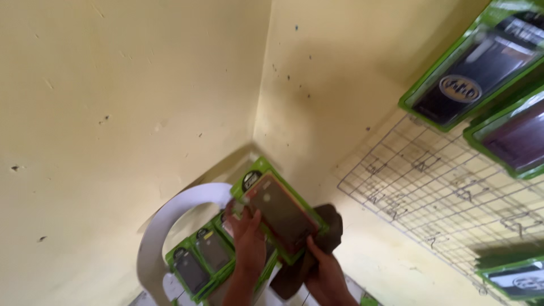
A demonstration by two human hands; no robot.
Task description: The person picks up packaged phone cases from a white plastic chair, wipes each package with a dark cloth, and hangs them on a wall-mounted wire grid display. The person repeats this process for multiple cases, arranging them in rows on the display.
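My left hand [247, 235] and my right hand [324, 271] both hold a green-edged pack with a dark phone case [280, 212], lifted and tilted in front of the wall corner. The left hand grips its lower left edge, the right hand its lower right corner. Under the right hand hangs a dark cloth [328, 226], and I cannot tell whether the hand also grips it. Below the left hand lie several more green packs [198, 260], fanned out on a white plastic chair [164, 226].
A wire grid rack [442, 187] is fixed to the yellow wall on the right. Green packs with phone cases [476, 68] hang at its top right, and another pack [515, 277] hangs at the lower right. The yellow walls meet in a corner [258, 113].
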